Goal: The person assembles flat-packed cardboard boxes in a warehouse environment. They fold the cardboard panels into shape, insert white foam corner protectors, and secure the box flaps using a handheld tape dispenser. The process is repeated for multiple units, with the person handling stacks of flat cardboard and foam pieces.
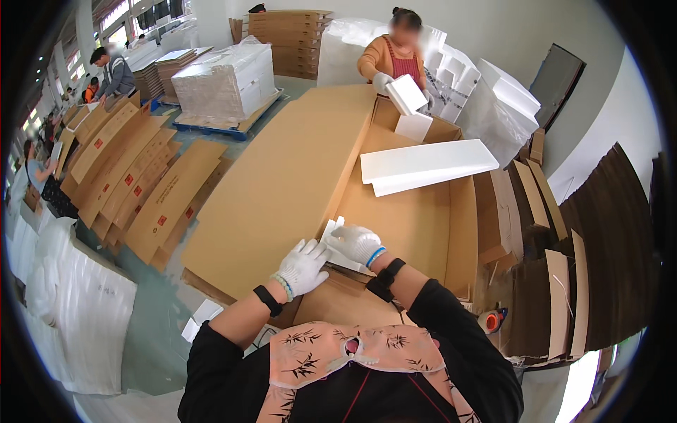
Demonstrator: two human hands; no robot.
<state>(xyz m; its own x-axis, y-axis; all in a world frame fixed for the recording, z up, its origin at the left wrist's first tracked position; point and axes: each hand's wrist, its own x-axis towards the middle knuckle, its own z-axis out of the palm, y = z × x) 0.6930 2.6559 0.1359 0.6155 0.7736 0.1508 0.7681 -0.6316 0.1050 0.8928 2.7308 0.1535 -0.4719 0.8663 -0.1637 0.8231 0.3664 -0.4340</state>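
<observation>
We are resting our left hand [302, 268], its grip released, on the cardboard [282, 176], seemingly for steadiness, while our right hand [357, 244] is curling over white foam [338, 259] inside the box's [416, 243] near corner, its grip too hidden to tell.

White foam piece [339, 260] partly hidden behind right fingers [344, 242]; co-worker's face [406, 29] blurred.
</observation>
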